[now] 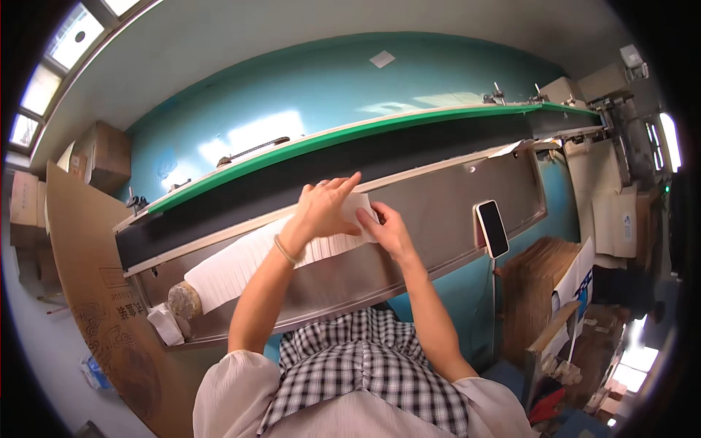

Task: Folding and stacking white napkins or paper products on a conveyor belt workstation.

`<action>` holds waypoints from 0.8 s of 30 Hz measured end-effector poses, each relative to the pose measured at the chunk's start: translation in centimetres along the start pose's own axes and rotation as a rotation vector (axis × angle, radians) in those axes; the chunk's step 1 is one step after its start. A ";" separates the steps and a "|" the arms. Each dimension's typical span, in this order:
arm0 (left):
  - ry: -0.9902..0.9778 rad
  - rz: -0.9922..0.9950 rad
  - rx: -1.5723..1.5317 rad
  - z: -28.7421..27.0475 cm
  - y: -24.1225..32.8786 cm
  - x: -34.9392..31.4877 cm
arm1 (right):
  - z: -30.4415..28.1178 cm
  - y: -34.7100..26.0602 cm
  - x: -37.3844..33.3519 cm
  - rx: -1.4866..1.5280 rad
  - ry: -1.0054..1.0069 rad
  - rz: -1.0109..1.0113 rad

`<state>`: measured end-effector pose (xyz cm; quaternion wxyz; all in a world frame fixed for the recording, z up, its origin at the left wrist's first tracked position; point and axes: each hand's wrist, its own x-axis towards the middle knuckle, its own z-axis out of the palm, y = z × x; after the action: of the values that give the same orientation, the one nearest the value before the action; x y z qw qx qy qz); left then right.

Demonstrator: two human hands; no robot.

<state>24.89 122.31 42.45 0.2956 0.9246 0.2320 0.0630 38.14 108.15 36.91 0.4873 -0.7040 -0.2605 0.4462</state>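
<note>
A long row of white folded paper tissues (241, 263) lies on a metal tray-like worktop (438, 204), packed face to face. My left hand (321, 208) rests over the row near its right end, fingers stretched out and thumb apart. At that end my right hand (385, 228) pinches the last tissues between thumb and fingers. A round, stone-like block (185, 301) stands against the row's left end. Beside it is a small white wrapped block (166, 325).
Behind the worktop runs a black conveyor belt (307, 193) with a green rail (350, 133). A phone (492, 228) stands at the tray's right front edge. Stacked cardboard sheets (537, 281) are at the right; a large cardboard panel (91, 292) leans at the left.
</note>
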 end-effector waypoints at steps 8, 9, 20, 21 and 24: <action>-0.212 -0.049 -0.360 -0.1 -2.5 -0.1 | -0.8 2.1 0.9 0.302 -0.009 0.122; -0.179 -0.040 -0.355 -0.1 -2.6 -0.2 | -0.7 2.3 1.1 0.178 0.009 0.073; -0.188 -0.002 -0.336 0.0 -3.8 -0.2 | -1.9 0.5 7.3 0.292 0.179 -0.032; -0.192 0.023 -0.337 0.0 -3.8 0.1 | -1.0 2.5 5.5 0.096 0.145 -0.170; -0.207 0.002 -0.291 -0.5 -3.5 -1.3 | 2.4 -0.7 0.4 -0.300 0.038 -0.293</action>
<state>22.24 124.50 40.91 0.4487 0.8738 0.1877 0.0008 36.26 109.86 37.12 0.4416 -0.7315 -0.4143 0.3134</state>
